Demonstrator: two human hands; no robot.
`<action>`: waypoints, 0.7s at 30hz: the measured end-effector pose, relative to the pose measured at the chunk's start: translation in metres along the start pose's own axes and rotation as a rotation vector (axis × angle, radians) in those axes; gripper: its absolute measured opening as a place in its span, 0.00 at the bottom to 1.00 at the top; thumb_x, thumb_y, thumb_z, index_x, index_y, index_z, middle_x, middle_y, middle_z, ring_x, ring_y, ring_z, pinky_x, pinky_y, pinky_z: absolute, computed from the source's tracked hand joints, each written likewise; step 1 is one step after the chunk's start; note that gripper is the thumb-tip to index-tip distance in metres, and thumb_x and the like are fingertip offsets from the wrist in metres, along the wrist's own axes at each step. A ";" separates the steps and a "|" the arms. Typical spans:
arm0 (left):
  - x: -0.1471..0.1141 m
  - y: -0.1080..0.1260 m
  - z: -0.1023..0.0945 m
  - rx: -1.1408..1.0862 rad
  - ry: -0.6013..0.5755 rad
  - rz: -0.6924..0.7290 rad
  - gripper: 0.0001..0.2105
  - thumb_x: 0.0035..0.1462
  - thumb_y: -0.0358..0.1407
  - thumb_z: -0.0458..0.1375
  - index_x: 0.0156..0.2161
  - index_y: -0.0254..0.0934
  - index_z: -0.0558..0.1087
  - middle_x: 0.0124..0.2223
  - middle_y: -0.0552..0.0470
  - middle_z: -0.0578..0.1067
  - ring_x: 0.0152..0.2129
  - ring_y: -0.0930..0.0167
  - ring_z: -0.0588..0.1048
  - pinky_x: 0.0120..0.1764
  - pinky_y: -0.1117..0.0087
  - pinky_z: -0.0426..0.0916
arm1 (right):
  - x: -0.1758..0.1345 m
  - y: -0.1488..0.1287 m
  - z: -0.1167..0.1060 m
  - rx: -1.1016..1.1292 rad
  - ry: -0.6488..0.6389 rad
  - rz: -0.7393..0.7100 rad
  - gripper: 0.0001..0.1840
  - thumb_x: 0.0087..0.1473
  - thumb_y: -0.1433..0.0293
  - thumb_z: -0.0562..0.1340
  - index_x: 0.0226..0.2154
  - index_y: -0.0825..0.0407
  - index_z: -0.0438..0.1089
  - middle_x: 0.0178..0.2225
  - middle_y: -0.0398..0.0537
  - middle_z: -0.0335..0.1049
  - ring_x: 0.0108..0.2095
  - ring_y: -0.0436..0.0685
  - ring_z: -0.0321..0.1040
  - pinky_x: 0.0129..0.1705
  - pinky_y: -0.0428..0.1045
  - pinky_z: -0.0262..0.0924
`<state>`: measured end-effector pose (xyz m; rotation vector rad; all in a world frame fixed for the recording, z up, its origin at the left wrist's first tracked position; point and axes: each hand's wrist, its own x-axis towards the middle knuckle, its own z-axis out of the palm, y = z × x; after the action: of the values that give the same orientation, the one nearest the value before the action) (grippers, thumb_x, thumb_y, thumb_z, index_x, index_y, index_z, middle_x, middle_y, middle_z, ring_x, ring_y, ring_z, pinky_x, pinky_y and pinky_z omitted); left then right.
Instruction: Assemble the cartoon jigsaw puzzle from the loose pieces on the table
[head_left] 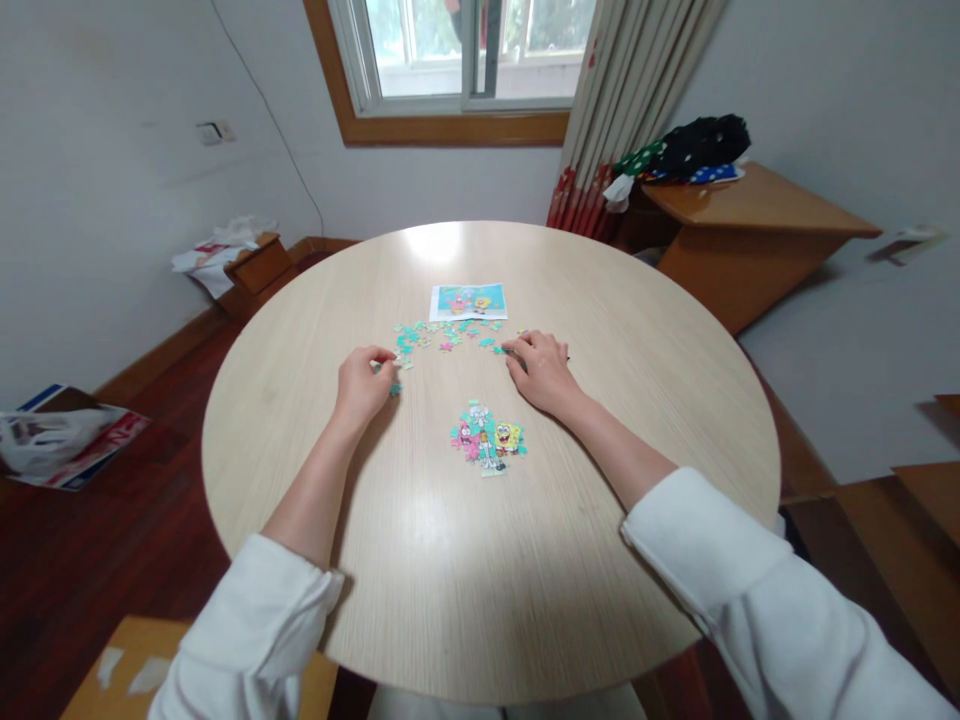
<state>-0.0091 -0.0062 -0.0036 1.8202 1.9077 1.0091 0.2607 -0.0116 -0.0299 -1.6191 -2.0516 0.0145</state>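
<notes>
A partly joined jigsaw puzzle [487, 440] lies flat on the round table, showing a pink, a pale and a yellow cartoon figure. Behind it, loose puzzle pieces [409, 340], mostly teal, are scattered in an arc. My left hand [365, 385] is at the left end of that arc, thumb and fingers curled together with a bit of teal piece showing between them. Another piece [396, 390] lies just beside it. My right hand [541, 370] rests palm down at the right end, fingers apart, fingertips touching loose pieces; what lies under the palm is hidden.
A reference picture [471, 301] with the same cartoon figures lies beyond the loose pieces. The pale round table [405, 590] fills the middle. A wooden desk [772, 205] with cloths stands at the right, near a curtain [622, 90]. A cardboard box [124, 670] is at lower left.
</notes>
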 end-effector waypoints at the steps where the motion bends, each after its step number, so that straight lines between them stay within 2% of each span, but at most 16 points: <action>1: 0.000 0.000 0.000 0.001 0.003 0.006 0.09 0.49 0.30 0.54 0.33 0.34 0.77 0.34 0.48 0.77 0.29 0.70 0.71 0.37 0.68 0.65 | 0.000 0.000 0.000 0.000 0.005 -0.008 0.16 0.59 0.69 0.53 0.45 0.50 0.72 0.46 0.59 0.67 0.48 0.66 0.59 0.47 0.60 0.49; 9: 0.001 -0.002 0.006 0.006 0.027 0.033 0.08 0.49 0.31 0.55 0.31 0.36 0.77 0.34 0.48 0.78 0.30 0.69 0.72 0.39 0.67 0.66 | 0.014 -0.017 0.001 -0.038 -0.006 -0.114 0.16 0.59 0.71 0.52 0.45 0.53 0.72 0.47 0.59 0.68 0.48 0.65 0.59 0.48 0.59 0.47; 15: 0.001 -0.001 0.005 0.022 0.035 0.022 0.08 0.50 0.30 0.55 0.31 0.35 0.77 0.35 0.47 0.78 0.31 0.69 0.73 0.40 0.67 0.66 | 0.037 -0.035 0.013 -0.069 -0.032 -0.222 0.18 0.60 0.74 0.51 0.44 0.50 0.73 0.47 0.57 0.69 0.49 0.64 0.58 0.49 0.58 0.45; 21: 0.000 -0.001 0.006 0.017 0.023 0.010 0.08 0.50 0.31 0.55 0.31 0.36 0.77 0.35 0.47 0.78 0.31 0.68 0.72 0.40 0.65 0.66 | 0.047 -0.039 0.023 -0.038 -0.081 -0.279 0.19 0.60 0.75 0.51 0.43 0.47 0.75 0.47 0.53 0.72 0.50 0.62 0.59 0.50 0.58 0.43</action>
<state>-0.0060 -0.0046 -0.0082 1.8371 1.9275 1.0242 0.2091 0.0272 -0.0188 -1.3606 -2.3367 -0.0589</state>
